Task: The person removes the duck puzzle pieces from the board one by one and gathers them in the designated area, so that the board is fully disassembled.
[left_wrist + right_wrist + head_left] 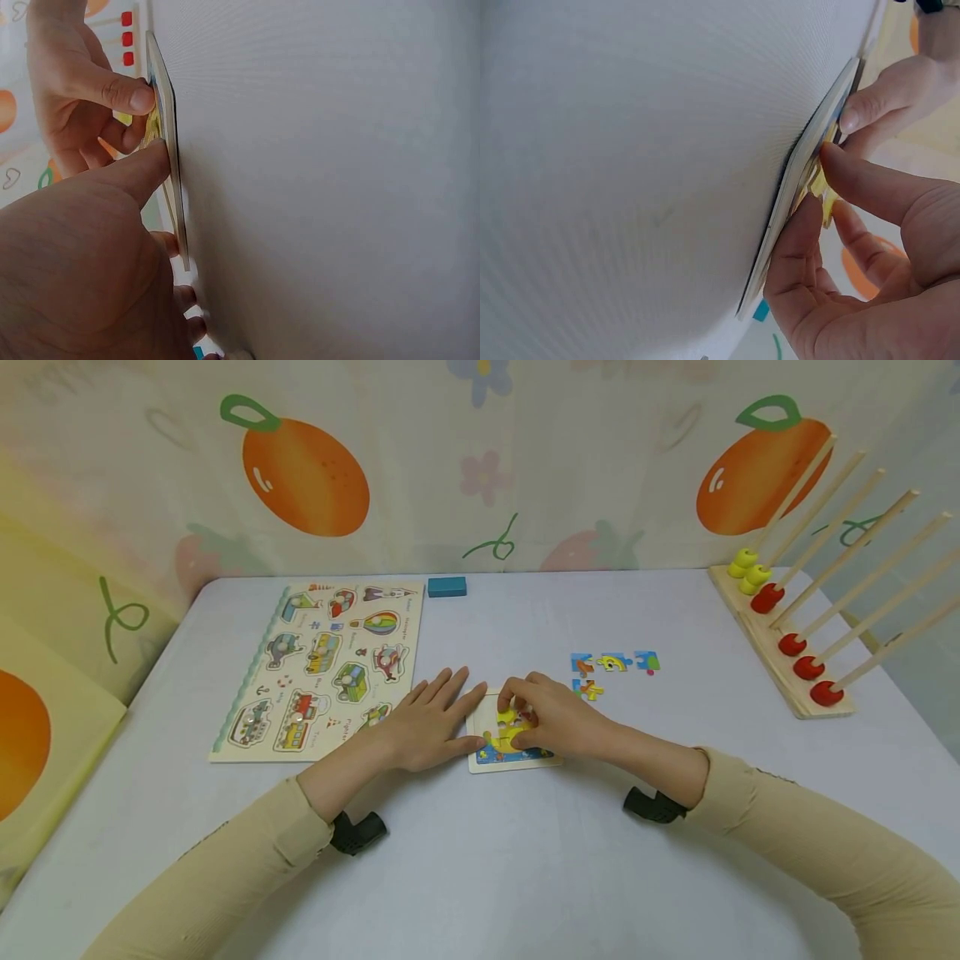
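Note:
A small jigsaw tray (480,763) with a pale rim lies mid-table, part of a yellow and blue picture filled in at its lower side. My left hand (426,727) stretches flat with fingers spread, its thumb resting on the tray's left part. Over the tray's right part bends my right hand (558,714), thumb and fingers curled around a yellow puzzle piece (827,208). In the right wrist view that piece stands tilted against the board, between the thumb and fingers. The right hand hides the tray's right side in the head view.
Several loose puzzle pieces (613,662) lie right of the tray. A large vehicle peg board (251,693) sits at left, beside a teal block (447,587) at the back. At right stands a wooden peg stand (791,681) with red and yellow beads.

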`<state>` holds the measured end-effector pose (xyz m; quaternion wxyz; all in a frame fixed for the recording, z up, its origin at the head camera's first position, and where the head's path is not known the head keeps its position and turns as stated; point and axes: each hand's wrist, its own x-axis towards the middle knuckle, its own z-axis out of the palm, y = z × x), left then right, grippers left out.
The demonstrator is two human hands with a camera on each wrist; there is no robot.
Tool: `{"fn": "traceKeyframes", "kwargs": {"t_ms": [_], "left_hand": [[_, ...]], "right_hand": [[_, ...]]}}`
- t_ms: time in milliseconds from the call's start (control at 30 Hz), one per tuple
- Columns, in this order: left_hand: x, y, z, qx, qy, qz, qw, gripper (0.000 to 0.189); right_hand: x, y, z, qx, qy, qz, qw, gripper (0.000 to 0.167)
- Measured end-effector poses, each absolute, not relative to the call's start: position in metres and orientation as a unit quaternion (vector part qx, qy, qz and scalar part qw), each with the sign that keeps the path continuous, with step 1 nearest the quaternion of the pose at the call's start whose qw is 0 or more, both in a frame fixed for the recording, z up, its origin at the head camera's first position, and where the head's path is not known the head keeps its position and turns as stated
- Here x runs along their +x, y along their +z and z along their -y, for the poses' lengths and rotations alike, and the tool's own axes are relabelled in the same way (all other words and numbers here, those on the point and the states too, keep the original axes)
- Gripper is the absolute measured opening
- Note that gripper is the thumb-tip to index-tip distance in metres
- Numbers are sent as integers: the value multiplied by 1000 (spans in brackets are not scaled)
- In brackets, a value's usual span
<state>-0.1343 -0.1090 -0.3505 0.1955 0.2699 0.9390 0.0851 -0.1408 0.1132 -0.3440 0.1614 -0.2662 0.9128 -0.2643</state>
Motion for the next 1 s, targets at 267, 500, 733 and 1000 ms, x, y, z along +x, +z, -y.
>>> {"fn": "traceKeyframes", "kwargs": {"t_ms": [267,500,733,1000], "left_hand": [[-134,-350,109,270,83,-939,194,76],[-134,-351,109,271,80,-939,194,76],[-135,-352,110,273,80,-939,195,76],[-134,-351,110,270,80,-939,199,76]], "right_hand": [[-141,-344,-116,-263,-309,-901,153,21],[-142,-342,-116,-246,-329,-898,159,22],[-143,-340,-117,-226,-341,-897,167,25],[-145,-335,-119,-219,-346,-901,146,26]]}}
